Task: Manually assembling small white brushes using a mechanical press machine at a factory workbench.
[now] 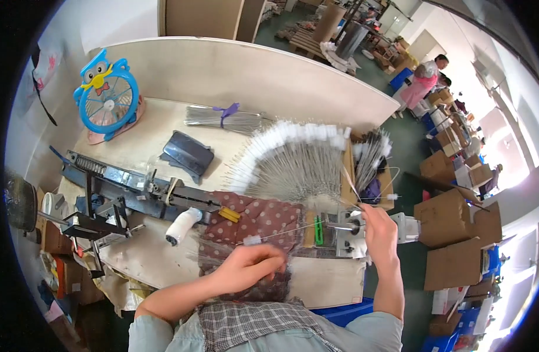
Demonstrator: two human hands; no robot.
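My left hand (249, 267) rests over a dotted maroon cloth (263, 220), fingers closed on a thin wire with a white tuft (253, 239) at its tip. My right hand (379, 232) is raised at a small grey metal machine (345, 229) and pinches thin wires that rise toward the upper left. A fan-shaped spread of white-tipped wire brushes (293, 158) lies on the table just beyond both hands.
A black metal jig (128, 190) with a white roller (181, 226) sits left. A blue owl-shaped fan (108, 97), a tied wire bundle (222, 117) and a dark case (187, 154) lie farther back. Cardboard boxes (451, 234) and other people are at right.
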